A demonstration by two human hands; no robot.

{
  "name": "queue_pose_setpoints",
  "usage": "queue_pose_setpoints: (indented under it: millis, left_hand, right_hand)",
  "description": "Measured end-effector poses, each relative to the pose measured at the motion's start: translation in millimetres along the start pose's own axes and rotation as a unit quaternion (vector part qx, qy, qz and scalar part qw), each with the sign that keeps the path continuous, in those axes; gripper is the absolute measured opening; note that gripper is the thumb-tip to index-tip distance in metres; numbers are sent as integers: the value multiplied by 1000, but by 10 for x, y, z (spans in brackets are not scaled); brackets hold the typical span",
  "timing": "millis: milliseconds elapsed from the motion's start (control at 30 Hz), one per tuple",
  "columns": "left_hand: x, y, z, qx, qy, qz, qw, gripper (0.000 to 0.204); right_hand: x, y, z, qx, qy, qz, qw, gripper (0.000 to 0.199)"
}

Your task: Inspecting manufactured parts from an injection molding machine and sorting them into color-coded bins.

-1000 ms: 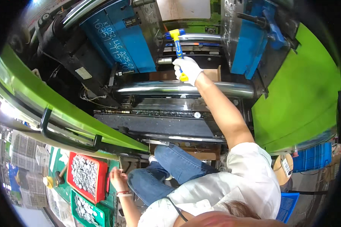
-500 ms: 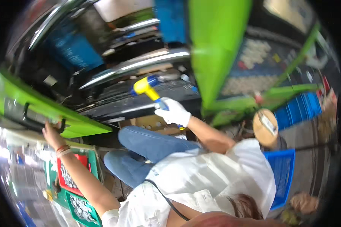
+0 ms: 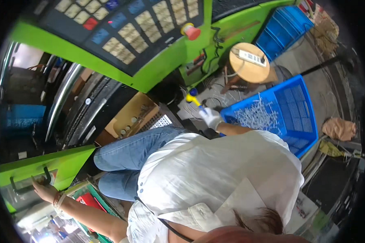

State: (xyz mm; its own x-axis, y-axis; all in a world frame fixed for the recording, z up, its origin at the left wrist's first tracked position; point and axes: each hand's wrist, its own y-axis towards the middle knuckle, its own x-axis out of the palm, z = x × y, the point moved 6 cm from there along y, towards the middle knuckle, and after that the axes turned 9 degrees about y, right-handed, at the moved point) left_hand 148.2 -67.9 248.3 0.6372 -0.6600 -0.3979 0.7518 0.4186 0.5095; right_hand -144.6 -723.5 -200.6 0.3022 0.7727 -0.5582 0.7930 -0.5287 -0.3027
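At the lower left, my bare left hand (image 3: 44, 190) is closed round the black handle (image 3: 22, 187) of a green machine door (image 3: 69, 164). My right hand (image 3: 211, 118), in a white glove, grips a mallet (image 3: 192, 96) with a yellow head and blue ends. It holds the mallet out to my right, beside a big blue basket (image 3: 298, 115) with many thin whitish pieces (image 3: 257, 115) in it. The lower part of the mallet's grip is mostly hidden by the glove.
The machine opening with shiny metal bars (image 3: 65, 99) lies left, a cardboard box (image 3: 127, 117) below it. A control panel (image 3: 134, 30) with a red button (image 3: 192, 32) is ahead. At right stand a round stool (image 3: 249, 73) bearing a power strip (image 3: 251, 57) and a blue crate (image 3: 284, 32).
My view has swung to the right. My right hand has carried the mallet from in front of the machine opening to beside the blue basket. My left hand is still at the door handle.
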Motion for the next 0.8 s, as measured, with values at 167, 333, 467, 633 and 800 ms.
queue_pose_setpoints:
  millis: [167,333,467,633,800]
  left_hand:
    - [521,-618,818,150,148,0,978,34]
    - [1015,-990,1320,147,-42,-96,984,42]
    - [1299,-1762,1990,390,273,-9,880,39]
    - [1787,-2183,2427,221,-91,-105,965,24]
    - [1951,-2529,2832,121,-234,-159,952,35]
  right_hand:
    - [-349,-130,1053,132,-11,116,984,41]
    - [-477,-421,1487,187,-16,215,958,40]
    - [-214,-516,1925,229,-27,225,947,38]
    - [120,-430,2435,298,15,202,933,48]
    - [220,-392,2425,387,-45,209,897,46]
